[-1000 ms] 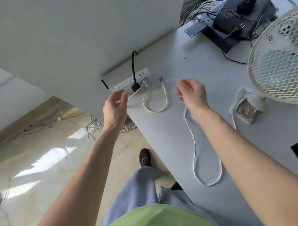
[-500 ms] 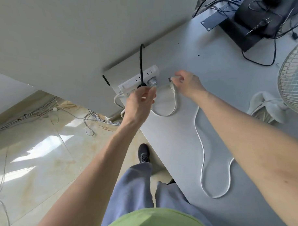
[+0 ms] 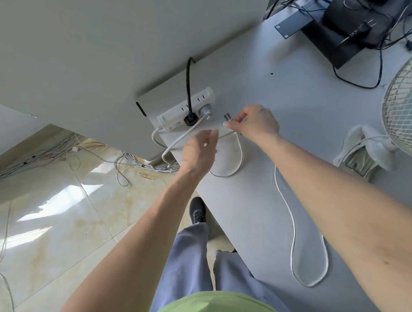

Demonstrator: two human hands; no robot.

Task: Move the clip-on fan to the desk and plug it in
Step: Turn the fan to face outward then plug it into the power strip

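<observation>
No writing is showing as my right hand (image 3: 255, 123) is pinching the fan's plug (image 3: 227, 117) mid-frame beside the power strip (image 3: 176, 112), my left hand (image 3: 198, 151), fingers loosely apart, having drawn back from it, the clip-on fan (image 3: 405, 111) sitting at the desk's (image 3: 257, 204) right edge.

Person wearing light green top (image 3: 220, 307), grey-blue trousers (image 3: 192, 260), dark lace-up shoe (image 3: 197, 210); both forearms showing bare, no sleeves reaching them.
</observation>
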